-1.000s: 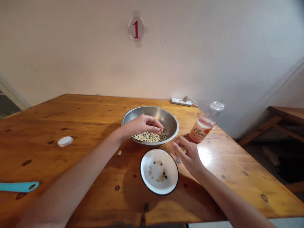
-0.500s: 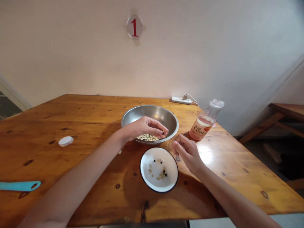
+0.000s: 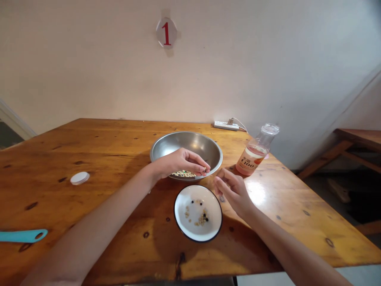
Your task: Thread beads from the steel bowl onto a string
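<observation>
My left hand is over the near right part of a steel bowl, thumb and fingertips pinched together on what looks like a small bean. Under it, pale beans with some dark and green ones lie in the bowl's bottom, partly hidden by the hand. My right hand is held just right of the bowl, above the table, fingers curled in and closed; whatever they may hold is hidden. Between my forearms stands a white dish with a dark rim, holding scattered pale beans and several black ones.
A clear bottle of pink drink stands right of the bowl. Behind is a white power strip with a plug and cord. To the left lie a white lid and a turquoise handle on the wooden table.
My left hand has dipped slightly toward the bowl's near rim, its fingertips closing over the beans. My right hand has hardly moved. The whole view has shifted a little.
</observation>
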The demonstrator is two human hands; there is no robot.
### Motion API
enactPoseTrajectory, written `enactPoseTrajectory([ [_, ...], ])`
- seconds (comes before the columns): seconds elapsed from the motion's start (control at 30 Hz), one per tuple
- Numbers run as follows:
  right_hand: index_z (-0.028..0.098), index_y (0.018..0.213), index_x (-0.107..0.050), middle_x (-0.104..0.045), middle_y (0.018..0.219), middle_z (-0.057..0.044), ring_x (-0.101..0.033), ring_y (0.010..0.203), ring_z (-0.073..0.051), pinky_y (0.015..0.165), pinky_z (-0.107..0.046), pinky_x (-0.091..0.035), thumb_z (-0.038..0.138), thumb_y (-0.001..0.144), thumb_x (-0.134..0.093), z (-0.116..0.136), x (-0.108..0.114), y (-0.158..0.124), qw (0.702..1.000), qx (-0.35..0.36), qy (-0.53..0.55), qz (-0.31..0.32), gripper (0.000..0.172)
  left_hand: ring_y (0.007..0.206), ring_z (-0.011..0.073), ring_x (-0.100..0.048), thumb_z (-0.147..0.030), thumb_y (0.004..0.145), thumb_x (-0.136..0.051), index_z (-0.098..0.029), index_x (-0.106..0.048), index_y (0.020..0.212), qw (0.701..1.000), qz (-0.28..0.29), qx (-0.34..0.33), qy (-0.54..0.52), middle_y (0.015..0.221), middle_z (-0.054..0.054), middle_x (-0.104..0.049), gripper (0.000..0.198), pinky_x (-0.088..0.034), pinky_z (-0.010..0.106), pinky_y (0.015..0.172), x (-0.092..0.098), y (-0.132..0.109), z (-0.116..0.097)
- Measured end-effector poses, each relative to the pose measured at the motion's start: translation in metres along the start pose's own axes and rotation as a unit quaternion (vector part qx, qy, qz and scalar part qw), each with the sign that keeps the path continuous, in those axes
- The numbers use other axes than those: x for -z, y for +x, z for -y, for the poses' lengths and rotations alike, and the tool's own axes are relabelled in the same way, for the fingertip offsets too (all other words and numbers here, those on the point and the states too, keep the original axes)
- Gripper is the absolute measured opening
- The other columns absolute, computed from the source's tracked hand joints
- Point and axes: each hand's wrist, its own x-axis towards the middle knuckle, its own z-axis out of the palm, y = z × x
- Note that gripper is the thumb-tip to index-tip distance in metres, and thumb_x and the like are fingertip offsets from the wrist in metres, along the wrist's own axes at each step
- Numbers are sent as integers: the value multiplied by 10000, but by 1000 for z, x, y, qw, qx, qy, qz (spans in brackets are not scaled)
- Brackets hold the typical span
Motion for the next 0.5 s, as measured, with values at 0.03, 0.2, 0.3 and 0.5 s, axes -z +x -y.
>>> enactPoseTrajectory([
  [0.03,190,663,-491,-524,500,38,-463,446,-91,460,-194,-372,260,889,-472,0,0,0,1000,0,-1,0,238,813,112,-646,-265,746,-708,-179,-727,913,1000,3,-1,0,856,31,-715,189,-513,232,811,0,0,0],
  [0.2,191,650,-481,-513,501,34,-460,442,-93,458,-202,-371,297,896,-468,1,-1,-1,1000,-2,-6,3,269,818,125,-648,-287,732,-721,-182,-730,905,1000,-5,3,5,863,38,-718,203,-515,249,819,-1,0,0],
  [0.3,192,647,-472,-515,509,30,-461,443,-94,461,-206,-376,296,897,-467,1,-1,-1,1000,5,-5,2,271,818,129,-649,-286,726,-724,-180,-730,896,1000,-13,7,7,861,40,-719,201,-512,255,821,-2,0,0],
  [0.5,192,645,-476,-529,500,33,-469,431,-91,454,-203,-366,254,889,-468,4,0,0,1000,11,-17,0,252,814,129,-645,-284,732,-714,-172,-730,885,1000,-12,12,13,861,40,-714,191,-507,259,816,-4,-1,-1],
])
